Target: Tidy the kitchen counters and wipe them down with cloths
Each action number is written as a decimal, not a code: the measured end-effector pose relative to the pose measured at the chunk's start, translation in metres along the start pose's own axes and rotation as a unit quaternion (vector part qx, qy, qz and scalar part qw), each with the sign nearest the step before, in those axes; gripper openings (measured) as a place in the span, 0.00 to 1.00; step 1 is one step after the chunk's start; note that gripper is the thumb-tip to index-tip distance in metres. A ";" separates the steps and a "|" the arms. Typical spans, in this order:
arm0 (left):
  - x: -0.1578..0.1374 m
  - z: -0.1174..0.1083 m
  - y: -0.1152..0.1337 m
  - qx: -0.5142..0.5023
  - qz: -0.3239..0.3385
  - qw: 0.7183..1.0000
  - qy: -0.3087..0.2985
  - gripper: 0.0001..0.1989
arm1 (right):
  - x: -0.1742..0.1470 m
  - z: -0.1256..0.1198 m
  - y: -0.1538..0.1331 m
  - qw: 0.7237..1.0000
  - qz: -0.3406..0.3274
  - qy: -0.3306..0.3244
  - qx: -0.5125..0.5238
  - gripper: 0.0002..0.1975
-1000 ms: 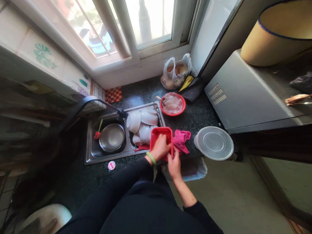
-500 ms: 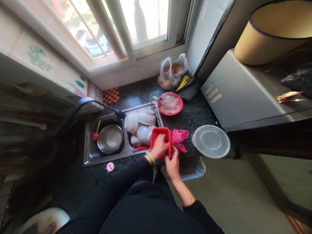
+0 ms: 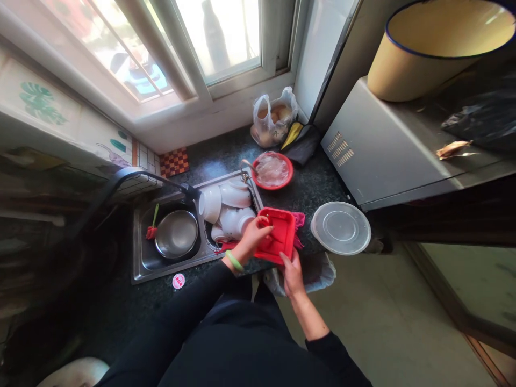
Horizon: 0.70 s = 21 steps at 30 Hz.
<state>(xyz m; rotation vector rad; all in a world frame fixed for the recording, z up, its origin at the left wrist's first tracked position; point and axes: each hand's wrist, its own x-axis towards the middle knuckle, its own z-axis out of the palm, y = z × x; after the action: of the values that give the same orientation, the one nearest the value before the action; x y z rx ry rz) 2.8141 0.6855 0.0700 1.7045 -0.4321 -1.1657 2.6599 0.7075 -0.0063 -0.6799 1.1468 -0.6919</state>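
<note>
A red plastic container (image 3: 284, 232), rectangular with raised sides, is held above the counter's front edge, its inside facing up. My right hand (image 3: 293, 273) grips its near rim, thumb on top. Over the inside of the container reaches my left hand (image 3: 255, 236), a pale green bangle on the wrist. Its fingers are curled in a pinch; what they hold, if anything, is too small to name. Partly hidden behind the container lies a pink cloth (image 3: 299, 223). White bowls (image 3: 234, 194) are stacked in the rack just left of it.
The sink (image 3: 139, 267) holds a metal basin (image 3: 177, 234) and a green-handled brush (image 3: 154, 223). A faucet (image 3: 137, 171) arches over it. Farther back are a red bowl (image 3: 291, 171) and a plastic bag (image 3: 269, 126). A round lidded tub (image 3: 342, 228) stands right, above a lined bin (image 3: 322, 274).
The red container has tipped so its inside shows more. My left hand has drawn back toward its left side, and my right hand has slid along the near rim. The view has shifted slightly.
</note>
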 end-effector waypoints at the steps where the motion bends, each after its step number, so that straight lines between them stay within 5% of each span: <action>1: -0.004 -0.004 0.008 -0.056 -0.018 0.998 -0.023 0.16 | 0.000 -0.002 -0.002 1.000 0.010 0.002 0.016 0.34; 4: -0.016 -0.018 0.028 -0.161 -0.053 0.983 -0.070 0.18 | -0.003 -0.008 -0.006 0.999 0.028 0.006 0.042 0.35; 8: -0.027 -0.032 0.030 -0.122 -0.066 0.987 -0.077 0.14 | -0.006 -0.016 -0.009 1.000 -0.014 0.010 -0.018 0.35; 12: -0.027 -0.018 0.005 0.150 -0.001 0.987 -0.058 0.08 | -0.009 -0.015 -0.014 0.983 -0.104 0.015 -0.149 0.35; 15: -0.021 0.001 -0.013 0.370 0.093 0.924 -0.021 0.04 | -0.012 -0.007 -0.017 0.971 -0.150 0.012 -0.188 0.33; 21: -0.007 0.018 -0.032 0.433 0.109 0.895 0.000 0.02 | -0.015 0.004 -0.016 0.955 -0.195 0.033 -0.220 0.31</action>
<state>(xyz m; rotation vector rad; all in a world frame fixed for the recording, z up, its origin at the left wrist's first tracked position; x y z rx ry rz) 2.7883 0.6962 0.0450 2.3142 -1.2481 -0.8408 2.6572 0.7097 0.0160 -1.2937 1.2546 -0.8003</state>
